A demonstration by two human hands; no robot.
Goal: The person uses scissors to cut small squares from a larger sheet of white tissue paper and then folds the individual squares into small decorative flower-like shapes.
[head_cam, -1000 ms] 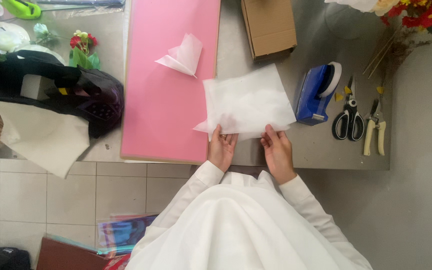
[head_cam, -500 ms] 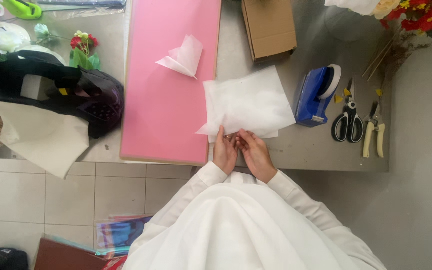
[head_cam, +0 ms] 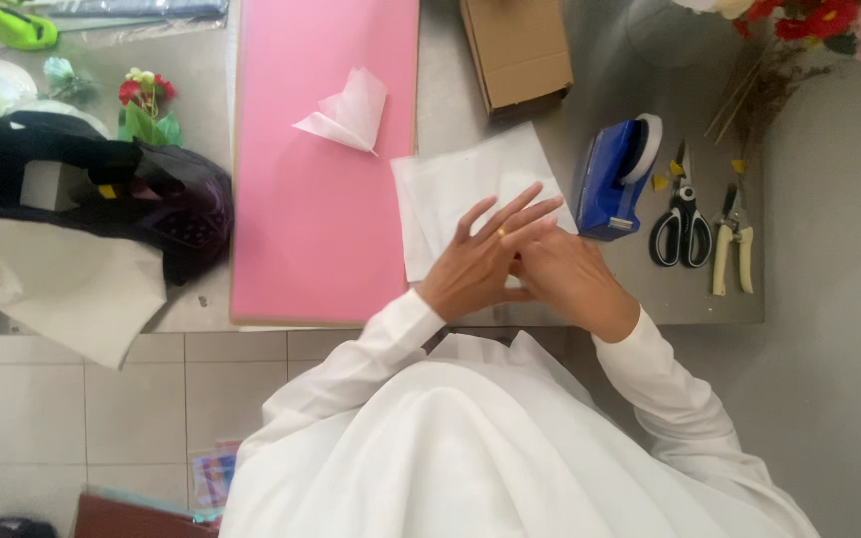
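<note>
Both hands sit at the centre of the frame, raised over the near edge of a grey table (head_cam: pixel 590 90). The left hand (head_cam: pixel 480 264) has its fingers spread and extended, pointing toward the upper right; it grips nothing that can be seen. The right hand (head_cam: pixel 568 277) lies just beside it, partly covered by the left hand's fingers; whether it pinches anything cannot be told. A ring shows on one left finger.

Directly under and beyond the hands lies a white sheet of tissue paper (head_cam: pixel 470 184), flat on the table, its left edge touching or overlapping the right edge of a large pink board (head_cam: pixel 326 199). The hands hide the sheet's lower right part.

Surrounding items:
- A small folded white paper piece (head_cam: pixel 349 112) rests on the pink board, upper centre.
- A brown cardboard box (head_cam: pixel 515 50) sits at top centre, just beyond the sheet.
- A blue tape dispenser (head_cam: pixel 615 179) stands just right of the sheet, close to the left hand's fingertips.
- Black-handled scissors (head_cam: pixel 682 224) and cream-handled pruning shears (head_cam: pixel 732 244) lie right of the dispenser, side by side.
- Red and pink flowers (head_cam: pixel 819 20) occupy the upper right corner.
- A black bag (head_cam: pixel 132 194) and white cloth (head_cam: pixel 72 289) lie at the left edge, with a small sprig of red artificial flowers (head_cam: pixel 146 105) above them.
</note>
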